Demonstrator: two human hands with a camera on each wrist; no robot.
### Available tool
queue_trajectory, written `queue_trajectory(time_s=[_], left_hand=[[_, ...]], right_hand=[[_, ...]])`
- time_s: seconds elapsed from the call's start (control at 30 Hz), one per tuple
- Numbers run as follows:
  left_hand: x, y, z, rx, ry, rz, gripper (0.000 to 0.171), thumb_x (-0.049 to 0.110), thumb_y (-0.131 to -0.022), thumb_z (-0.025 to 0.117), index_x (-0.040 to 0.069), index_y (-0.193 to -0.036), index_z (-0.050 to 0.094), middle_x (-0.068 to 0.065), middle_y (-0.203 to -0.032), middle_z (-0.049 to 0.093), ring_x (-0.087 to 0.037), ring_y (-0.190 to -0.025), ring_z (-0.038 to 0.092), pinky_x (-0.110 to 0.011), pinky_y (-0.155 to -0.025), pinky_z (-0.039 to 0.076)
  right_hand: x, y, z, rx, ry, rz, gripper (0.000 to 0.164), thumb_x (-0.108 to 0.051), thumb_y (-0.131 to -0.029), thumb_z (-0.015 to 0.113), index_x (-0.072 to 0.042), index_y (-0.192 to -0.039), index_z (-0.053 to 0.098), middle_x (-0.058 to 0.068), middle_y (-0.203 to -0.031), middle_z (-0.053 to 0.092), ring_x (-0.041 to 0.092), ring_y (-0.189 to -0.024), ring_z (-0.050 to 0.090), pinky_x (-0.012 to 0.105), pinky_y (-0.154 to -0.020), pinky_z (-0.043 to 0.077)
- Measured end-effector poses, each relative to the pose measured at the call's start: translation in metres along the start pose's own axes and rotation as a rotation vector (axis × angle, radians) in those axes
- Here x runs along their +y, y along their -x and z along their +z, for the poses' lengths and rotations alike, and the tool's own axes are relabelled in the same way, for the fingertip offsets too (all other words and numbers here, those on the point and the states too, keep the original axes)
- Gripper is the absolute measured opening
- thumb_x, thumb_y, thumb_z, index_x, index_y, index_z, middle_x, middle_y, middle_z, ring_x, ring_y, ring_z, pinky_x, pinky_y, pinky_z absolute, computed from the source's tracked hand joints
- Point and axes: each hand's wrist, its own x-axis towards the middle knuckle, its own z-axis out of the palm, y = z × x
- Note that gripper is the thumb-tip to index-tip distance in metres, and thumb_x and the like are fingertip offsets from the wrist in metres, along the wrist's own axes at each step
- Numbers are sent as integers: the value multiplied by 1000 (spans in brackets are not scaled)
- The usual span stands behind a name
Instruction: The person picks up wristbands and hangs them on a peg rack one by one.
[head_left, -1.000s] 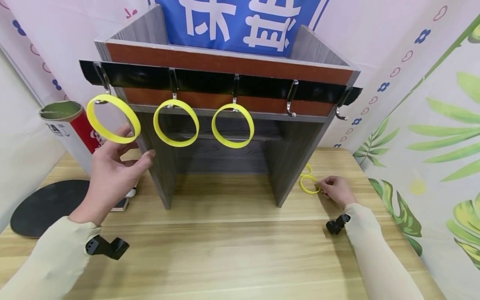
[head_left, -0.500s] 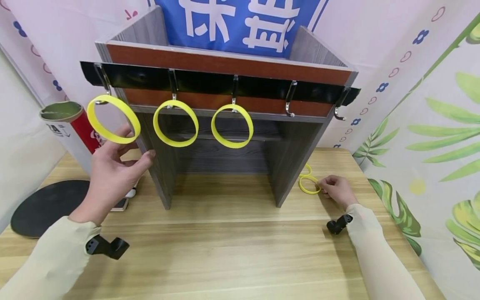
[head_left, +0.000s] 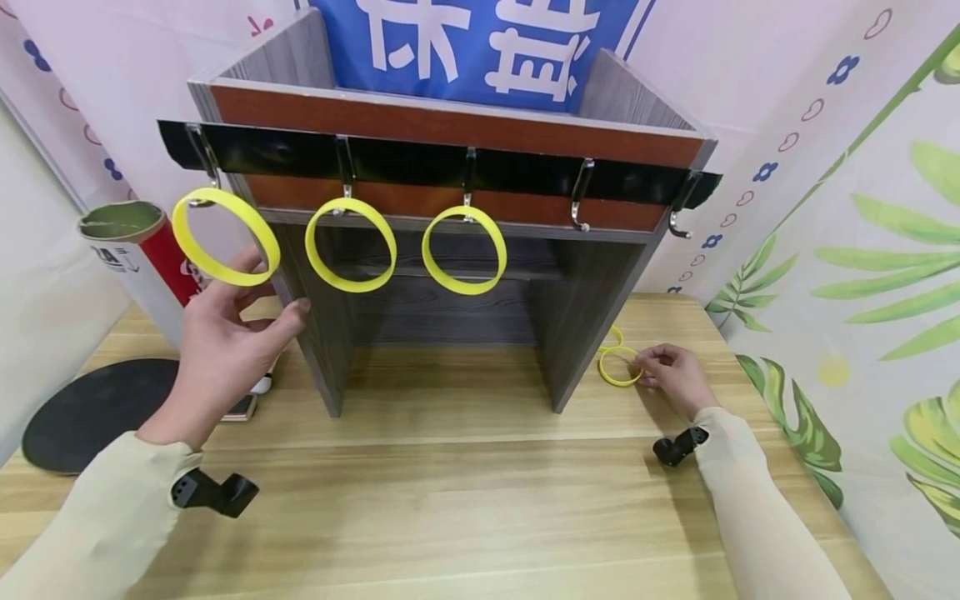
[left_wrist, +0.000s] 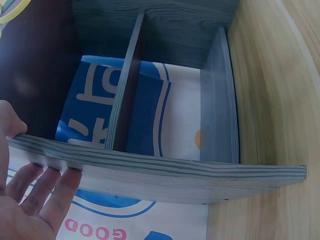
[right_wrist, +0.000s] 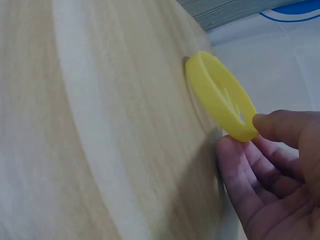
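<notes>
Ring (right_wrist: 214,102) sits pinched between right hand's (right_wrist: 277,177) thumb and fingers; left hand (head_left: 219,346) grips shelf (left_wrist: 160,164).

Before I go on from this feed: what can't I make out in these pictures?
Head view: rear yellow ring on the table, partly hidden by the shelf's right side panel.
Head view: dark item partly hidden by the left hand; I can't identify it.
Head view: blue banner, its lettering cut off by the top edge.
Left wrist view: yellow ring cut off at the top left corner.
</notes>
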Motion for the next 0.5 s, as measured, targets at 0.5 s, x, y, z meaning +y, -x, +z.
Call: queue_trajectory(time_s=[0.5], left_hand=[[0,0,0,-3,24,-7,63,1,-91,74,13,-150,56,10,-142,59,6,-110,65,-8,-81,55]], right_hand=[[3,8,-8,-137,-265,89,49,-7,-108,54,21,-145,40,-9,-102,69,1,-92,69,18,-89,62]])
